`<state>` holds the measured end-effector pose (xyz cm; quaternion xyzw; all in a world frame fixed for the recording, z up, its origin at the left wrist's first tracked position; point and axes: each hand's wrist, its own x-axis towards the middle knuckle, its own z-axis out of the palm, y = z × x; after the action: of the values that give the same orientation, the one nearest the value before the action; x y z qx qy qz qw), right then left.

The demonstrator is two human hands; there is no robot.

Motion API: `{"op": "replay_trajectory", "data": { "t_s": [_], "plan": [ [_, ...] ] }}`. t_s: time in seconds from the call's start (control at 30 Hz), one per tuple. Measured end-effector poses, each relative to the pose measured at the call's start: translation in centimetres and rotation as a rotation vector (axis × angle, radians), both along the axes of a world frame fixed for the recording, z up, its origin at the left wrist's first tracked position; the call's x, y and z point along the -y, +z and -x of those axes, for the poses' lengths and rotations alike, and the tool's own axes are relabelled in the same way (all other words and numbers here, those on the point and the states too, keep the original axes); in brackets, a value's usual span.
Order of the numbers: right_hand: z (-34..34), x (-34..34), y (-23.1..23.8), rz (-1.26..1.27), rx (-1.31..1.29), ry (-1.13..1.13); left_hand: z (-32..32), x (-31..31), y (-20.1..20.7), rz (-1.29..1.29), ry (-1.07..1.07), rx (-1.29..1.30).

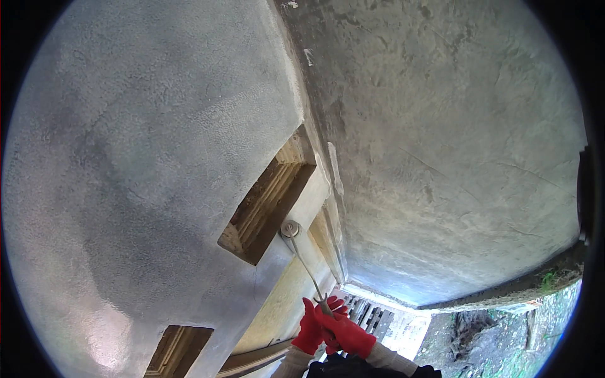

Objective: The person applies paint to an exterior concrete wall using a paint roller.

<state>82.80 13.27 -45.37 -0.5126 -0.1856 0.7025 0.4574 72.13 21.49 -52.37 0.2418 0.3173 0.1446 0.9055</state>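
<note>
A paint roller (310,271) with a thin bent metal rod reaches up and away from my hands. Its round roller head (290,229), seen end-on, is at the narrow strip of wall beside a recessed opening (271,201). My right hand (350,335), in a red glove, is wrapped round the lower handle. My left hand (309,331), also red-gloved, holds the handle from the left side, its thumb and some fingertips showing around it. The lowest part of the handle is hidden by the gloves.
A textured grey wall (138,138) fills the left. Rough, stained grey concrete (454,151) spreads across the right. A second recessed opening (178,350) lies at the lower left, near a yellowish panel (271,318). Ground with green growth (504,343) shows at the lower right.
</note>
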Motion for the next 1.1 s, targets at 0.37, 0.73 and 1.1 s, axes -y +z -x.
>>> {"op": "replay_trajectory", "data": {
  "t_s": [0.37,0.73,1.1],
  "plan": [
    [-6.7,-3.8,-3.2,-0.179,0.074,-0.232,-3.5,-0.9,-1.0,-0.121,-0.041,0.192],
    [-2.9,10.3,-4.7,-0.090,-1.141,-0.024,-6.4,2.0,5.2,0.136,-0.119,0.489],
    [2.9,10.2,-3.6,-0.014,0.652,-0.421,-8.9,5.2,5.1,-0.591,-0.208,-0.556]
  ]
}}
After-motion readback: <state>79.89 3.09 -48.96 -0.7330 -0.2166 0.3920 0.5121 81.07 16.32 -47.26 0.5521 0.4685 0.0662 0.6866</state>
